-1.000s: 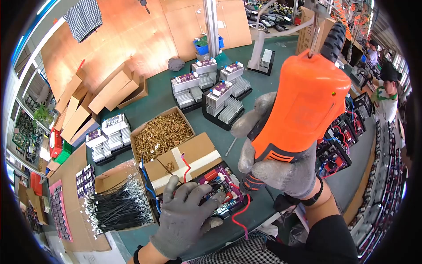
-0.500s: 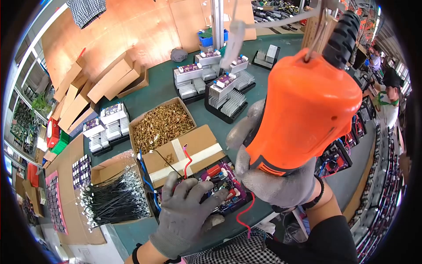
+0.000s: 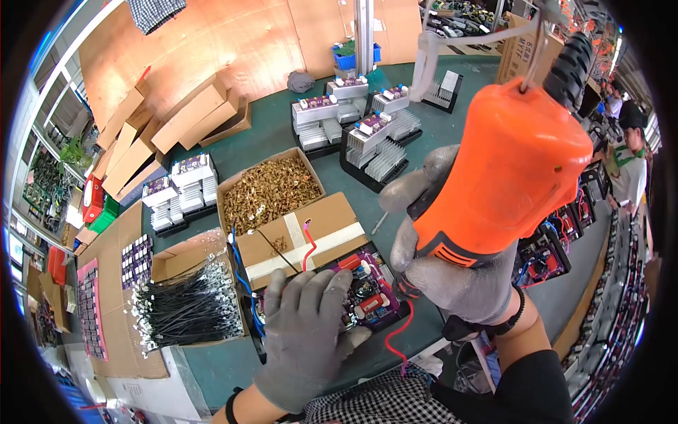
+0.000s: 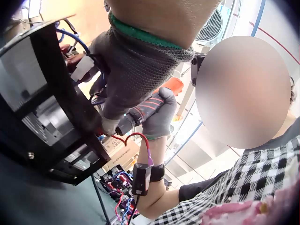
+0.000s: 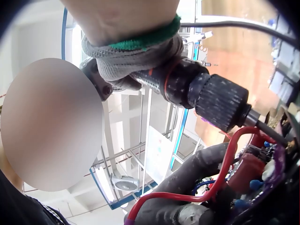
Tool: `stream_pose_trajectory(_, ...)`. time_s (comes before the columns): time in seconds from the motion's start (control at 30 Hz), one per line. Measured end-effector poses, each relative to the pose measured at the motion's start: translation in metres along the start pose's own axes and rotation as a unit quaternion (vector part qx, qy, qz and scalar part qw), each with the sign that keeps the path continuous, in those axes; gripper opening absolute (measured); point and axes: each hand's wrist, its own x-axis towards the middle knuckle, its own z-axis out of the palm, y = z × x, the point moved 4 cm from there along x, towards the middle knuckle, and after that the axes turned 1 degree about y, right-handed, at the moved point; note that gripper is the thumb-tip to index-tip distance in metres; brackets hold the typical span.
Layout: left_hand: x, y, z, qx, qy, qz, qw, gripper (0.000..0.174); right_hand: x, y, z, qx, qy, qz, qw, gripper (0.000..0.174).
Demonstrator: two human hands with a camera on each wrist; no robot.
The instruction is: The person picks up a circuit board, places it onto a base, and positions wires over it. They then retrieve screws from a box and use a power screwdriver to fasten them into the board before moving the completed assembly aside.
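My gloved right hand point(image 3: 462, 283) grips an orange electric screwdriver point(image 3: 508, 169) by its body, tool end downward. In the right wrist view its black ribbed collar point(image 5: 222, 103) and metal bit point(image 5: 267, 129) point down at the edge of a purple circuit board point(image 3: 374, 286), beside a red wire point(image 5: 218, 187). The bit's tip is partly hidden among the parts. My gloved left hand point(image 3: 304, 339) rests on the left part of the board assembly, fingers extended over it and thumb at the near edge. A black frame point(image 4: 51, 108) under the board shows in the left wrist view.
Behind the board sit a taped carton point(image 3: 339, 215) and a box of brass-coloured terminals point(image 3: 272, 191). A box of black cables point(image 3: 187, 311) stands left. Several heatsink assemblies point(image 3: 374, 162) are farther back. A hanger wire point(image 3: 540, 49) and thick cord point(image 3: 568, 74) rise from the screwdriver.
My left hand's fingers have straightened and drawn closer together over the board. The right hand still grips the screwdriver at the board's right side; the head view has shifted slightly.
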Motion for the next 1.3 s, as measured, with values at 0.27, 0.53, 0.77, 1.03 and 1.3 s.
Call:
stream_pose_trajectory(0.27,0.013,0.012,0.036,0.0,0.027,-0.03,0.999,0.093,-0.005,0.007,-0.005,-0.007,-0.025,0.021,0.999,0.077)
stream_pose_trajectory(0.53,0.011,-0.015,0.009,0.032,-0.104,0.0,0.994,0.113,-0.004,0.017,-0.004,0.206,0.045,0.042,0.977,0.073)
stream_pose_trajectory(0.77,0.007,-0.017,0.018,0.023,-0.098,-0.031,0.994,0.104,-0.008,0.022,-0.003,0.243,0.071,0.056,0.966,0.074)
stream_pose_trajectory(1.03,0.006,-0.015,0.016,0.002,-0.086,-0.036,0.996,0.088,-0.011,0.017,0.005,0.171,0.057,0.042,0.983,0.073)
stream_pose_trajectory(1.3,0.004,-0.016,0.014,0.015,-0.075,-0.027,0.997,0.09,0.017,-0.003,-0.006,0.032,-0.009,-0.075,0.997,0.074)
